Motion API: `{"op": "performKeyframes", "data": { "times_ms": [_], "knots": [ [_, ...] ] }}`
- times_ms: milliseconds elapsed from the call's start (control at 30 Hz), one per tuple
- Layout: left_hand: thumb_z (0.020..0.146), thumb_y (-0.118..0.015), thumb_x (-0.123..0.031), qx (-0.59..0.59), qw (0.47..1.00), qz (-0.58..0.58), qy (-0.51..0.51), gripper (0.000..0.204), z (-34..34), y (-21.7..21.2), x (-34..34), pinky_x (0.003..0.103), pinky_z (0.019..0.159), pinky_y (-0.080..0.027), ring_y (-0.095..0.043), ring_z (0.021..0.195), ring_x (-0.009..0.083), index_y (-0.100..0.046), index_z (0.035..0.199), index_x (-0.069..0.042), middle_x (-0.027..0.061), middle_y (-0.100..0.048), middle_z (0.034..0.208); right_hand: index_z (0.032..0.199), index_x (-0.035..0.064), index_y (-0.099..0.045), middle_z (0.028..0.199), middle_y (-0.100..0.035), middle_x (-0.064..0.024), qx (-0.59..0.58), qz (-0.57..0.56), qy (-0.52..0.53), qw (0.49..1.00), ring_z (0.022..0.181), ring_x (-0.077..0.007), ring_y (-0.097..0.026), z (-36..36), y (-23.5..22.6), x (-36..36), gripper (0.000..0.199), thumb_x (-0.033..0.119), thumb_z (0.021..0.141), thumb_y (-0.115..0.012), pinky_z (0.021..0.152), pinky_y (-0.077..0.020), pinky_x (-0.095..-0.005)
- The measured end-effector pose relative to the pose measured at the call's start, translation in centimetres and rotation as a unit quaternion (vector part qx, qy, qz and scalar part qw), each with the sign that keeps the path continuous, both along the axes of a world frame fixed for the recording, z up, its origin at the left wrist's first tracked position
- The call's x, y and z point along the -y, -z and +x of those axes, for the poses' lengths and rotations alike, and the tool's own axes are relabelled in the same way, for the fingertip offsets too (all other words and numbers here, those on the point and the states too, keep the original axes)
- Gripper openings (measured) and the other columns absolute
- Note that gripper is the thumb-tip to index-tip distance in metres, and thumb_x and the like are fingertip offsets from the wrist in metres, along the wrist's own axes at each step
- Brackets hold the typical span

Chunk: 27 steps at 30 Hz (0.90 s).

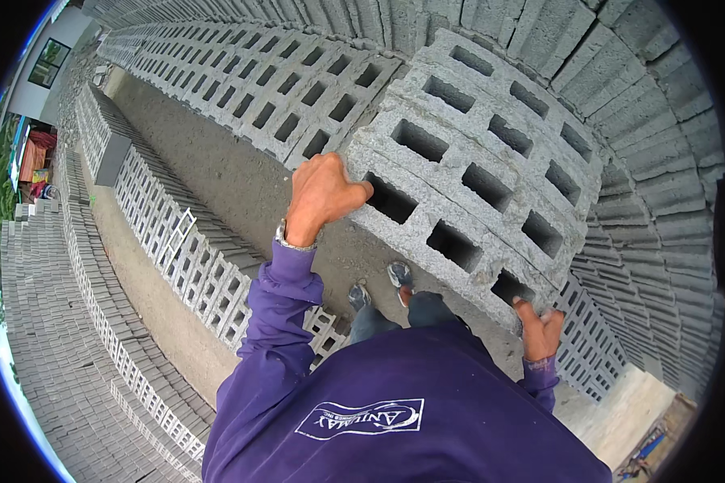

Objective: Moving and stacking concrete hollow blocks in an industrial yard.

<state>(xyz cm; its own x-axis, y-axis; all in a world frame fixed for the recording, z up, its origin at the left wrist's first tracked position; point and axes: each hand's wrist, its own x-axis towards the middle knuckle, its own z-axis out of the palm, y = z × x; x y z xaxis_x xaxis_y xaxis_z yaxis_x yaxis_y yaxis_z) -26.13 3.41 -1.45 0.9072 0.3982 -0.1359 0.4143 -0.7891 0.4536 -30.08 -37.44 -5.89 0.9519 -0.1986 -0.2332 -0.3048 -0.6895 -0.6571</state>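
A grey hollow concrete block point(424, 221) with three rectangular holes lies nearest my body, at the front of several similar blocks point(479, 157) set side by side with their holes facing up. Its left end is in my left hand point(324, 197), fingers curled over the end and thumb at the first hole. At the other end, my right hand point(538, 328) grips the block, its thumb at the edge of the third hole. The undersides of both hands' grips are hidden. I cannot tell whether the block touches the one behind it.
A long row of hollow blocks point(258, 76) runs away to the far left. Stacked blocks form a wall point(644, 105) behind and to the right. Left of me, a dirt strip point(193, 133) separates more rows point(185, 249). My shoes point(400, 275) stand on dirt below. A pale board point(632, 410) is at lower right.
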Motion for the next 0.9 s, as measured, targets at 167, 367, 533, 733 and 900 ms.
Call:
{"op": "performKeyframes", "data": {
  "times_ms": [167, 367, 533, 733, 900],
  "knots": [
    [0.058, -0.068, -0.028, 0.054, 0.998, -0.022, -0.037, 0.04, -0.3, 1.7, -0.9, 0.047, 0.065, -0.051, -0.062, 0.063, 0.0463, -0.061, 0.061, 0.011, 0.0317, -0.06, 0.065, 0.059, -0.0083, -0.049, 0.065, -0.048, -0.0109, 0.008, -0.067, 0.038, 0.997, 0.064, -0.0207, -0.045, 0.4, -2.6, -3.3, 0.058, 0.039, 0.066, -0.082, 0.059, -0.0398, -0.0369],
    [0.073, -0.068, -0.041, -0.066, 0.993, -0.083, 0.049, 0.054, -1.2, 0.4, -3.3, 0.042, 0.072, -0.052, -0.066, 0.071, 0.0383, -0.067, 0.079, 0.012, 0.0284, -0.066, 0.075, 0.075, -0.0112, -0.06, 0.063, -0.05, -0.0069, 0.102, -0.177, 0.035, 0.978, 0.059, -0.0211, -0.046, -0.7, -0.2, -1.6, 0.067, 0.054, 0.075, -0.074, 0.057, -0.0421, -0.0371],
    [0.091, -0.058, -0.032, 0.302, 0.864, -0.401, -0.024, 0.045, -5.6, 7.8, -6.3, 0.037, 0.087, -0.048, -0.065, 0.098, 0.0283, -0.064, 0.112, 0.007, 0.022, -0.068, 0.101, 0.114, -0.0024, -0.064, 0.106, -0.061, -0.0145, 0.122, 0.043, 0.15, 0.98, 0.093, -0.0204, -0.056, -2.2, 2.7, -1.2, 0.069, 0.062, 0.09, -0.055, 0.073, -0.0474, -0.0352],
    [0.093, -0.052, -0.021, 0.519, 0.795, -0.312, -0.025, 0.037, -6.0, 10.6, -2.3, 0.043, 0.092, -0.047, -0.061, 0.106, 0.0408, -0.059, 0.118, 0.006, 0.0254, -0.063, 0.115, 0.136, -0.0059, -0.047, 0.131, -0.054, -0.0203, 0.243, 0.319, 0.299, 0.866, 0.122, -0.031, -0.05, -2.3, 2.3, -4.6, 0.079, 0.058, 0.09, -0.054, 0.105, -0.0367, -0.0426],
    [0.093, -0.048, -0.023, 0.559, 0.773, -0.298, -0.034, 0.039, -2.4, 12.4, -0.5, 0.044, 0.091, -0.047, -0.061, 0.103, 0.0409, -0.059, 0.117, 0.005, 0.0254, -0.063, 0.114, 0.134, -0.0016, -0.05, 0.128, -0.057, -0.0164, 0.324, 0.279, 0.377, 0.822, 0.118, -0.028, -0.052, -0.5, 3.9, -5.5, 0.06, 0.042, 0.094, -0.053, 0.105, -0.0364, -0.0381]
  ]
}}
